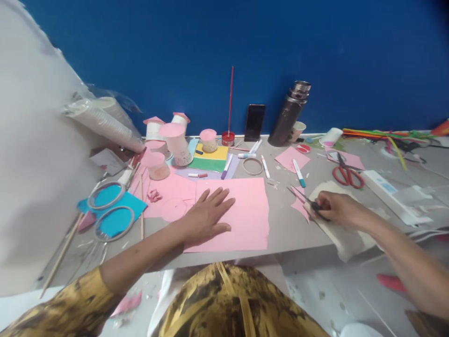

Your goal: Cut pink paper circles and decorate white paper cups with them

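My left hand [210, 213] lies flat, fingers spread, on a large pink sheet of paper [249, 210] near the table's front edge. Off to the right, my right hand [333, 206] is closed around the dark handles of a small pair of scissors [304, 198], whose blades point left. Under the scissors are pink paper scraps [300, 208] and a cream cloth [345, 241]. A pink paper circle [174, 209] and a crumpled pink scrap [154, 195] lie left of my left hand. A grey ring [252, 166] rests just behind the sheet.
Paper cups with pink tops [175, 142] stand at the back left, near blue paper [140, 206] with rings. A phone [255, 122] and a dark flask [289, 114] lean against the blue wall. Red-handled scissors [347, 177] and a white power strip [393, 196] lie right.
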The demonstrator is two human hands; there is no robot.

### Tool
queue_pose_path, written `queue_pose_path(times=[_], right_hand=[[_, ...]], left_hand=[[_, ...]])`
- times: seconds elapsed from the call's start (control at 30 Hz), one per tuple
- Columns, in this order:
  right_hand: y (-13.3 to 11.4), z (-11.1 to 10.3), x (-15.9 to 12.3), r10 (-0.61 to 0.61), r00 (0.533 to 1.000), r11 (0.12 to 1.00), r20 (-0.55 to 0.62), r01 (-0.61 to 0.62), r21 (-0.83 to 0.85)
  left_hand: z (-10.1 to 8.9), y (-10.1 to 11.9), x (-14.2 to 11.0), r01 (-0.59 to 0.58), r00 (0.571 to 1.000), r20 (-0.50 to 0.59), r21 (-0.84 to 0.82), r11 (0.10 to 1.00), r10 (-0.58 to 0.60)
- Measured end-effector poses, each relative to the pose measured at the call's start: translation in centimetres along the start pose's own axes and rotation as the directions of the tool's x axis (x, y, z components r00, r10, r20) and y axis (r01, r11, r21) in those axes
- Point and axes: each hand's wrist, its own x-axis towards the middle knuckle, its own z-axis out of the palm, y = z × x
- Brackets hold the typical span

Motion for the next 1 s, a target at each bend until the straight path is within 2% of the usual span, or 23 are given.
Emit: queue_pose_path(times=[0.07,0.1,0.23,0.43,0.57,0.67,0.77,0.9,1.0], right_hand=[[-0.2,-0.3,0.2,0.029,0.999,1.000,0.038,-0.029,0.000],[-0.4,-0.4,0.3,0.034,0.999,0.999,0.020,-0.034,-0.027],[-1.7,0.2,-0.1,0.004,0.988,0.994,-0.155,-0.021,-0.108],[-4.2,3.0,-3.0,0.072,0.922,0.996,-0.381,-0.050,0.068],[-5.7,2.6,-3.3,0.101,0.919,0.991,-0.380,-0.059,0.119],[-7.9,1.3,-1.5,0.027,0.922,0.993,-0.387,0.021,0.118],[-11.0,0.8,1.9,-0.168,0.915,0.985,-0.368,0.173,-0.020],[-14.4,2.0,7.2,-0.371,0.899,0.902,-0.231,0.291,-0.318],[-15.3,3.1,9.7,-0.415,0.891,0.874,-0.185,0.334,-0.353]], left_hand=[[-0.5,1.1,0.0,-0.005,1.000,0.004,0.044,0.999,0.005],[-0.8,1.7,0.0,-0.032,0.999,0.003,0.064,0.997,0.032],[-0.6,3.3,0.3,-0.153,0.988,-0.003,0.043,0.987,0.154],[1.7,2.1,0.9,-0.176,0.980,-0.096,-0.036,0.984,0.172],[1.4,2.1,0.9,-0.162,0.985,-0.065,-0.045,0.986,0.159],[1.0,2.4,0.8,-0.142,0.989,-0.038,-0.045,0.989,0.140],[1.0,2.5,0.8,-0.145,0.988,-0.052,-0.049,0.988,0.143],[1.4,2.3,0.8,-0.150,0.985,-0.092,-0.067,0.986,0.143],[1.6,2.2,0.8,-0.151,0.983,-0.113,-0.074,0.986,0.142]])
